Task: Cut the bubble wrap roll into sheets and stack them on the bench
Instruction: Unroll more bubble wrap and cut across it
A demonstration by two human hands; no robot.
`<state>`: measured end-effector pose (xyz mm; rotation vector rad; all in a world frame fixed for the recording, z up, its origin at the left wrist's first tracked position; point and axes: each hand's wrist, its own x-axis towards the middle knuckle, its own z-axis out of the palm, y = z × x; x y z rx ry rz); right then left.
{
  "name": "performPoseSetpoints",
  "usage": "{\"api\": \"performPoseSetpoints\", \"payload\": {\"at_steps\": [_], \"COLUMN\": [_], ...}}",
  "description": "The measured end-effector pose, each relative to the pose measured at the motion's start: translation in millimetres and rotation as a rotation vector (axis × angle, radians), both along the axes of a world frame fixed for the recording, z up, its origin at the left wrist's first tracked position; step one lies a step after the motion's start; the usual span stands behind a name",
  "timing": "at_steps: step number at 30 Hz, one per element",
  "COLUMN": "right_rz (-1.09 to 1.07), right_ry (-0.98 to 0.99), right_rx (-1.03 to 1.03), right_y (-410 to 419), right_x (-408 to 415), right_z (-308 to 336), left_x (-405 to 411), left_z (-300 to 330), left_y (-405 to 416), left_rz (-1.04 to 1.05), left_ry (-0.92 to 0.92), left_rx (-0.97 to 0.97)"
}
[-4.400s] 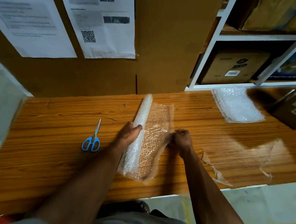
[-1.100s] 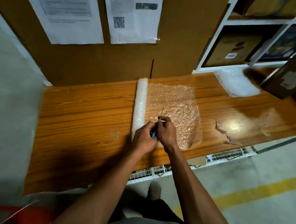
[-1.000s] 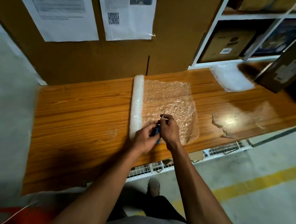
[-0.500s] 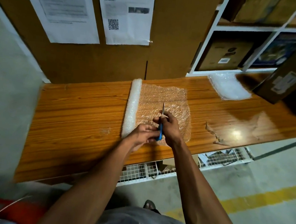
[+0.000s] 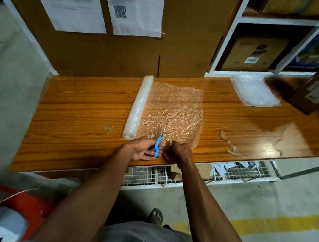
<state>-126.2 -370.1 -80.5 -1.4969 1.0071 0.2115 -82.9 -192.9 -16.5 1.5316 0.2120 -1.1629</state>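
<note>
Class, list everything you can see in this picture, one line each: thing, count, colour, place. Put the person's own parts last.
bench: one, orange-brown wood, across the middle
bubble wrap roll: one, clear white, on the bench, partly unrolled rightward
scissors: one, blue handles, at the sheet's near edge
stacked sheets: one pile, clear, far right of the bench
papers: two, white, on the back board
boxes: several, brown, on the shelves
left hand: holds the scissors
right hand: fingers curled at the sheet's near edge

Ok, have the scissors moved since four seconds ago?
Yes. The scissors have crossed from left of the bubble wrap roll to its right, blades over the unrolled sheet, by the front edge of the bench.
</note>
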Motion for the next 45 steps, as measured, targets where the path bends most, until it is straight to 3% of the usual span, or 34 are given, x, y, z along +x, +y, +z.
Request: {"api": "performPoseSetpoints", "payload": {"at_steps": [6, 8, 21, 28, 36, 45], "right_rz": [0.467, 0.648, 0.864, 0.968, 0.94, 0.96], "right_ry": [-0.046, -0.102, -0.16, -0.136, -0.146, -0.193], "right_rx": [-0.854, -1.008, -1.123, -1.193, -1.128, -1.199], "right_y": [14.6, 15.9, 5.4, 1.5, -1.0, 2.4], "right_x": [-40.9, -45.8, -25.8, -15.9, -14.3, -13.9], "right_z": [16.2, 11.4, 8.9, 15.2, 17.3, 16.7], "left_x": [-16.0, -18.1, -31.8, -36.9, -35.7, -37.9], "left_z": [-15.1, -17.1, -10.5, -10.1, -6.4, -5.3], "left_y": [18.0, 23.2, 57.6, 67.1, 54.4, 44.6], "left_rz": [-0.041, -0.06, -0.14, -0.162, -0.085, -0.023], "left_ry": [0.092, 0.103, 0.219, 0.227, 0.146, 0.116], "left_rx": [0.011, 0.024, -0.022, 0.052, 0.086, 0.082]}}
